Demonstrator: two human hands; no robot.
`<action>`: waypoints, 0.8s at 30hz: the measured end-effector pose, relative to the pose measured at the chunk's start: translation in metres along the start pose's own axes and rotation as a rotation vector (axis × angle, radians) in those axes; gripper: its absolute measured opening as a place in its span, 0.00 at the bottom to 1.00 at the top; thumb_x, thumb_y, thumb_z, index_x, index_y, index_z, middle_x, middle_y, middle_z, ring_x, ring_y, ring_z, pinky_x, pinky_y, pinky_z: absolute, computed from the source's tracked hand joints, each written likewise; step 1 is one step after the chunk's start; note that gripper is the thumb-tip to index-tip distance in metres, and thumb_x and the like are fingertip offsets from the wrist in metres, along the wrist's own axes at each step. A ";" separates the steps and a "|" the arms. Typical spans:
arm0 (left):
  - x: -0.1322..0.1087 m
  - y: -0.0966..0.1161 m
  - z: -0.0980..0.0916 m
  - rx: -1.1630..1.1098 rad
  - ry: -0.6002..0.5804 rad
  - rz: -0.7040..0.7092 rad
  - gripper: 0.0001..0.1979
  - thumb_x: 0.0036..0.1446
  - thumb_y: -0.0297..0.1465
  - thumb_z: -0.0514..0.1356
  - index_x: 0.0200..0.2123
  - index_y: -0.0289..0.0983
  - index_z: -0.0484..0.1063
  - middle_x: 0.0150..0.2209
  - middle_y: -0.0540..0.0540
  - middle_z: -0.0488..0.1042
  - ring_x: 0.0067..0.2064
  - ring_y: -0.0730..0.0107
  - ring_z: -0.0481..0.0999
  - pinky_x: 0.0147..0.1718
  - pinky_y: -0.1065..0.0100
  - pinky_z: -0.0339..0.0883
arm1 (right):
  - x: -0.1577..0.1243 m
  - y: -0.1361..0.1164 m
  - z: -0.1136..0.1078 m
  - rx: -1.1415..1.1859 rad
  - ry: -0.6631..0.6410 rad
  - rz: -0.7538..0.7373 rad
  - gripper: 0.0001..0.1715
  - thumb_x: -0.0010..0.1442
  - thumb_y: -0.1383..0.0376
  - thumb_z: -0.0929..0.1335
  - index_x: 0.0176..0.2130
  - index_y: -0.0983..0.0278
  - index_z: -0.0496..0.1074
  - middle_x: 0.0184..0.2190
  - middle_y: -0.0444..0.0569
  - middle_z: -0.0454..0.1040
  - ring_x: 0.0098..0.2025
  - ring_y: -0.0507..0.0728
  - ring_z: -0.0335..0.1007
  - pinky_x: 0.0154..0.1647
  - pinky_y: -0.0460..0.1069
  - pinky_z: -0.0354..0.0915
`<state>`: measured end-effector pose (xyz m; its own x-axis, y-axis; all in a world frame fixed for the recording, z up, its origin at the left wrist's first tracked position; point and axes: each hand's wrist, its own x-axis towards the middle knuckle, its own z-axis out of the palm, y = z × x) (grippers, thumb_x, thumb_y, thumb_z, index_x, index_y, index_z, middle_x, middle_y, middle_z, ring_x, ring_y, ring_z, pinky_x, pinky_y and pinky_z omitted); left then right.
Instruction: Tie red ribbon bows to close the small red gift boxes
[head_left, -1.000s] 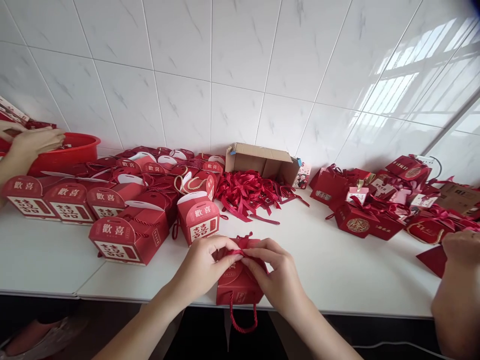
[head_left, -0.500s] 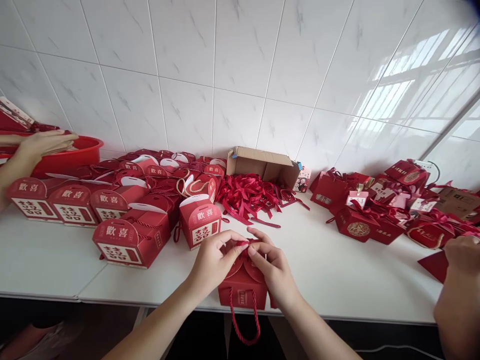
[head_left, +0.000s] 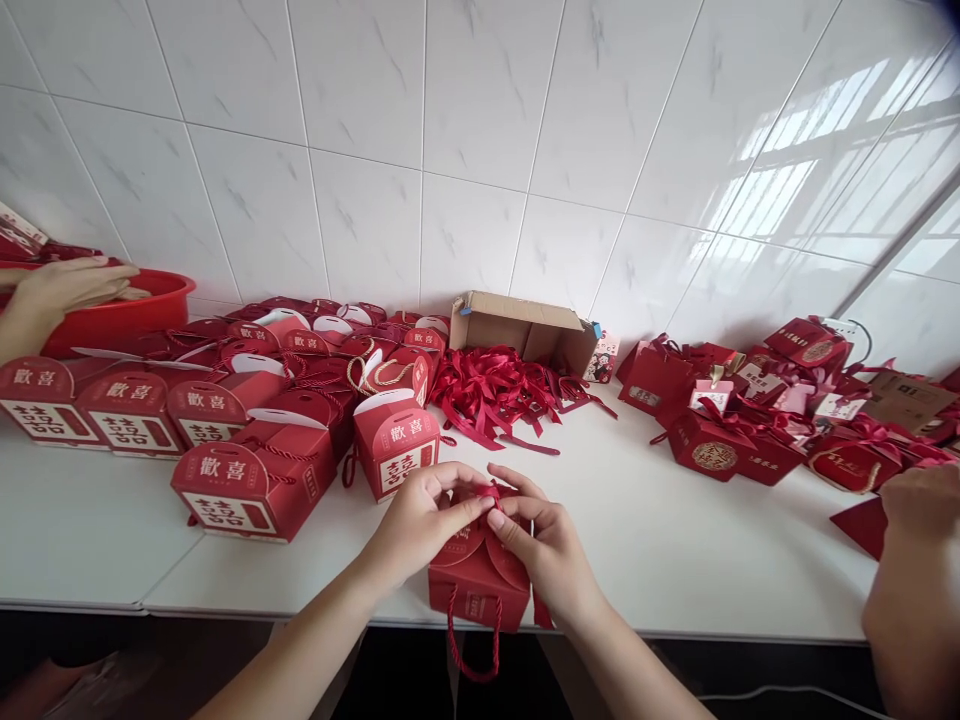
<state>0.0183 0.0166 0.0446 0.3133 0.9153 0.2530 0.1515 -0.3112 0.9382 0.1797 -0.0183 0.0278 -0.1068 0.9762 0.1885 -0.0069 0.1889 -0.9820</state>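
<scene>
A red gift box (head_left: pixel 480 590) stands at the table's front edge, its twisted rope handle (head_left: pixel 475 675) hanging over the edge. Above the box top, my left hand (head_left: pixel 439 510) pinches a red ribbon (head_left: pixel 489 492) between thumb and fingers. My right hand (head_left: pixel 536 535) closes on the same ribbon from the other side, thumb and index finger together. The ribbon is gathered in a small loop or knot at the top of the box; its exact shape is partly covered by the fingers. Just behind my left hand stands another red box (head_left: pixel 397 445) with white-panelled lettering.
Many similar boxes (head_left: pixel 251 485) fill the left of the white table (head_left: pixel 675 580). Loose ribbons (head_left: pixel 502 390) spill from a cardboard box (head_left: pixel 517 315) by the wall. Ribboned boxes (head_left: pixel 705 445) are piled at right. Other people's hands show by a red basin (head_left: pixel 161 300) and at the right edge.
The box under my hands has shifted slightly left and down in view, and its handle hangs a little differently. The ribbon at the top now shows more of a knot between my fingers.
</scene>
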 end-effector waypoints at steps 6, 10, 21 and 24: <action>-0.009 -0.002 -0.001 0.072 0.095 0.120 0.04 0.57 0.32 0.61 0.35 0.39 0.73 0.37 0.47 0.77 0.41 0.66 0.77 0.38 0.68 0.71 | -0.001 -0.004 0.000 0.043 0.081 0.070 0.19 0.55 0.49 0.72 0.26 0.62 0.77 0.57 0.55 0.68 0.64 0.66 0.57 0.62 0.59 0.53; -0.016 -0.001 -0.002 0.298 0.106 0.235 0.05 0.56 0.29 0.61 0.34 0.39 0.78 0.42 0.45 0.79 0.45 0.63 0.78 0.47 0.63 0.71 | -0.003 -0.005 0.000 0.059 0.080 0.080 0.17 0.53 0.49 0.73 0.27 0.61 0.79 0.58 0.54 0.66 0.66 0.65 0.52 0.62 0.57 0.53; -0.018 -0.001 0.000 0.443 0.121 0.317 0.08 0.58 0.27 0.59 0.33 0.39 0.80 0.43 0.43 0.80 0.46 0.61 0.79 0.47 0.63 0.74 | -0.006 -0.005 -0.001 -0.002 0.081 0.069 0.19 0.52 0.47 0.73 0.28 0.60 0.79 0.56 0.55 0.69 0.69 0.66 0.47 0.63 0.60 0.54; -0.020 -0.001 0.001 0.450 0.112 0.343 0.08 0.58 0.27 0.58 0.33 0.39 0.79 0.43 0.43 0.80 0.48 0.61 0.79 0.48 0.64 0.73 | -0.009 -0.007 -0.003 -0.026 0.071 0.077 0.19 0.52 0.47 0.72 0.28 0.59 0.79 0.56 0.55 0.69 0.69 0.65 0.47 0.64 0.60 0.53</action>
<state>0.0126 -0.0016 0.0386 0.3169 0.7569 0.5715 0.4505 -0.6504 0.6116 0.1836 -0.0277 0.0327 -0.0354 0.9928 0.1141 0.0243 0.1150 -0.9931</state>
